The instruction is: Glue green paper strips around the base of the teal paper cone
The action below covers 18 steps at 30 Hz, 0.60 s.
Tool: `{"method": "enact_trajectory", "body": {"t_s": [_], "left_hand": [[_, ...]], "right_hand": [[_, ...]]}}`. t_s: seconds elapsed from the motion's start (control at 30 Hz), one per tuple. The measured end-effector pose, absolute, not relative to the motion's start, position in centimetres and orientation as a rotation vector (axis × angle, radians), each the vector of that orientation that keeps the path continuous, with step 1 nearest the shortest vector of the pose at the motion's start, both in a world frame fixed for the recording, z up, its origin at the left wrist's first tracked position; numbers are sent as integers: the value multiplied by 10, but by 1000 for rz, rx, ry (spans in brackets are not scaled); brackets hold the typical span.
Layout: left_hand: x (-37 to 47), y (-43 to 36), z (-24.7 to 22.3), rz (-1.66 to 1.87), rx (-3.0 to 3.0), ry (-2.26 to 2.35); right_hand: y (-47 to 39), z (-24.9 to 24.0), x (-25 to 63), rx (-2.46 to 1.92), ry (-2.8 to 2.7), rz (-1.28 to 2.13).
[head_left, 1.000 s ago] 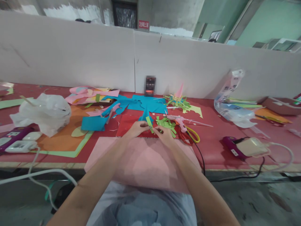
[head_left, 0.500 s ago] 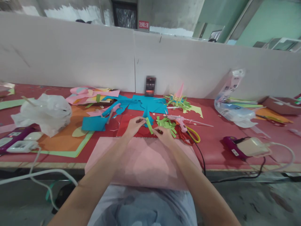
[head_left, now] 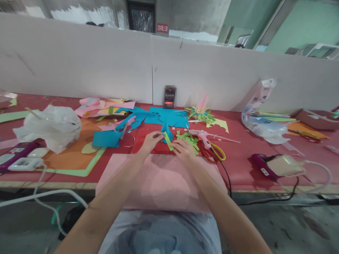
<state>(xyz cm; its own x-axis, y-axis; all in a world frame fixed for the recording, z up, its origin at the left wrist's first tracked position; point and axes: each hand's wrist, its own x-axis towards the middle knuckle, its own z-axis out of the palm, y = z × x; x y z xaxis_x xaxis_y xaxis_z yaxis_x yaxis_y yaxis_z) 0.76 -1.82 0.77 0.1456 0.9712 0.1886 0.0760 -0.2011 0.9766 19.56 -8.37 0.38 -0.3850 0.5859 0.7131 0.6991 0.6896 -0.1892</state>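
Note:
A short light-green paper strip (head_left: 167, 140) slants between my hands above a red board (head_left: 140, 141). My left hand (head_left: 152, 140) pinches its upper end between thumb and fingertips. At the lower end, my right hand (head_left: 183, 149) has the strip between thumb and fingers, its other fingers stretched out. Just behind the strip stands a blue paper cone (head_left: 165, 127), with blue pieces around its base. A pile of cut green paper pieces (head_left: 188, 138) lies right beside my right hand. Beyond it is a pink glue gun (head_left: 203, 137).
Scissors with orange and yellow handles (head_left: 217, 152) lie right of the pile. A pink cone with green fringe (head_left: 202, 107) stands at the back. Blue paper (head_left: 106, 138), a white plastic bag (head_left: 53, 125) and a power strip (head_left: 17, 155) are leftward; another power strip (head_left: 261, 165) sits right.
My right hand has turned slightly, and its fingers have straightened over the strip's lower end. My left hand keeps its pinch in nearly the same place.

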Motion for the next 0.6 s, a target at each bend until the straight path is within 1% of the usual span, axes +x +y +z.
{"method": "enact_trajectory", "body": {"t_s": [0.27,0.47,0.6], "left_hand": [[7,-16,0,1213,1642,1122],[7,-20,1,1151,2060,1356],[9,-24,4,1073,2171,1421]], "right_hand": [[-85,5,192,-964,-2096,-253],[-82,1,190,-969,-2210,-308],[-81,0,189,-985,-2256,-330]]}}
